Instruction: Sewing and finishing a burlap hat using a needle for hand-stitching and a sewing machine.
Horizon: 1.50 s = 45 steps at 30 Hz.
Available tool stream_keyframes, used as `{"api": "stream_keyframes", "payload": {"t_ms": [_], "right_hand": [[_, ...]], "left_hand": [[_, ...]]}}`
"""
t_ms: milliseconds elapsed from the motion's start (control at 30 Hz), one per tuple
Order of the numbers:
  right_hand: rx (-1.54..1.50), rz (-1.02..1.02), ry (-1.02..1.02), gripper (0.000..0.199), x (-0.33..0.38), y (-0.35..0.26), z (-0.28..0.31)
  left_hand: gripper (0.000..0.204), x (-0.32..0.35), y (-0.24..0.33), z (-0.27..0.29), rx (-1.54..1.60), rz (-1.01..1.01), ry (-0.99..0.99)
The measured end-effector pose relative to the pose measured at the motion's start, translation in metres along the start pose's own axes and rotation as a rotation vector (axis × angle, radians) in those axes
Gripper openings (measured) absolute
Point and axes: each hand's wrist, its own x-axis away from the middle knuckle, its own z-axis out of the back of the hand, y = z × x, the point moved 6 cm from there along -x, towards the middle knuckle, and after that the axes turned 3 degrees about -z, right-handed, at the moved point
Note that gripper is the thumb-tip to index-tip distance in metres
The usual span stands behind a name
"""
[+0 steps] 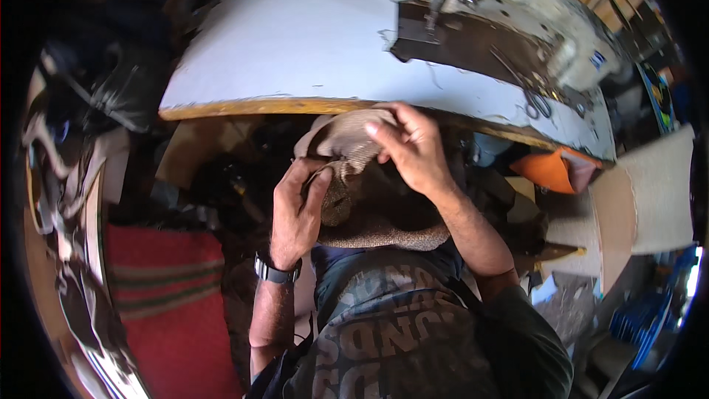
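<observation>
A brown woven fabric piece [362, 149] is bunched up between my two hands, in front of the table's near edge. Its folded upper part curls over, and the rest drapes down towards my lap, where a coarse edge shows. My left hand [298, 203], with a watch on the wrist, pinches the fabric's left side between thumb and fingers. At the upper right of the cloth, my right hand [415, 149] grips a fold, thumb on top and fingers partly hidden behind it.
A white table [295, 37] with a worn wooden edge spans the front. On its right stand a sewing machine [528, 11] and dark-handled scissors [538, 106]. An orange piece [545, 170] hangs below the right edge. A red striped cloth [170, 303] lies at lower left.
</observation>
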Motion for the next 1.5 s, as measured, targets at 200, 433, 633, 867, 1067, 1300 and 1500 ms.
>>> {"api": "stream_keyframes", "payload": {"t_ms": [200, 433, 633, 867, 1067, 1300, 1500], "right_hand": [[0.477, 0.232, 0.193, 0.02, 0.027, -0.037, 0.085], [1.412, 0.122, 0.226, 0.04, -0.049, -0.04, 0.234], [1.75, -0.052, 0.105, 0.053, -0.093, -0.033, 0.232], [1.627, 0.293, 0.137, 0.017, -0.079, -0.031, 0.219], [0.948, 0.231, 0.19, 0.033, -0.018, -0.085, 0.124], [0.307, -0.125, -0.287, 0.017, 0.031, -0.014, -0.001], [0.376, -0.027, -0.34, 0.03, 0.005, 0.002, -0.029]], "left_hand": [[0.012, 0.035, -0.024, -0.005, 0.255, 0.114, 0.163], [0.017, 0.021, -0.024, -0.03, 0.165, 0.135, 0.225], [0.019, 0.018, -0.027, -0.023, 0.343, 0.133, 0.286], [0.019, 0.004, -0.005, 0.006, -0.022, -0.235, 0.317], [0.044, -0.017, 0.007, 0.015, -0.104, -0.268, 0.217], [0.038, -0.008, -0.013, -0.004, 0.169, 0.008, 0.04], [0.014, -0.001, -0.017, -0.008, 0.007, 0.041, -0.033]]}}
